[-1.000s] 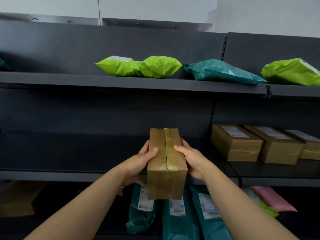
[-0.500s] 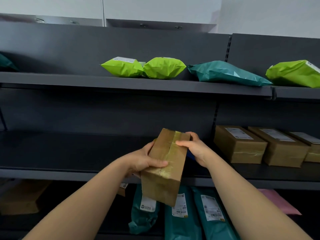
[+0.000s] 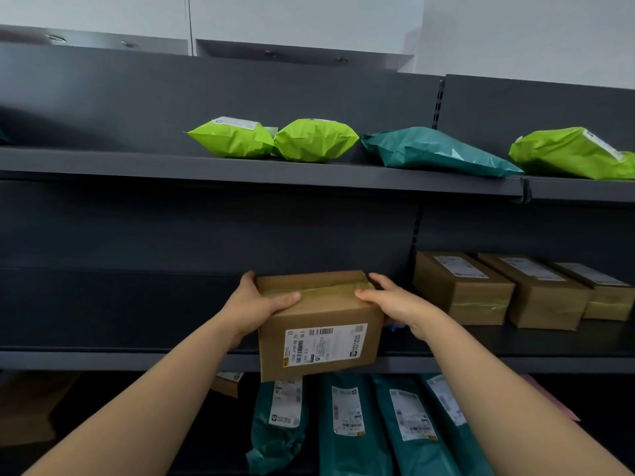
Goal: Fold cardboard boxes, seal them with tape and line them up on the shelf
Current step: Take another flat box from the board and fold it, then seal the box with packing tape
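I hold a taped brown cardboard box [image 3: 319, 324] crosswise in front of the middle shelf [image 3: 137, 359]. A white shipping label faces me on its front side and the tape seam runs across its top. My left hand [image 3: 256, 309] grips the box's left end, thumb lying over the top. My right hand [image 3: 395, 304] grips the right end the same way. Three sealed, labelled boxes [image 3: 464, 286] stand in a row on the same shelf further right.
Green and teal mailer bags [image 3: 314, 140] lie on the upper shelf. Teal mailers with labels [image 3: 347, 420] stand upright on the lower level, a pink one at the far right. The middle shelf's left part is dark bare metal. A brown carton [image 3: 27, 407] sits low left.
The box turned from lengthwise and tilted to crosswise, so its labelled side now faces me. Both hands shifted to its two ends, and it sits closer to the shelf.
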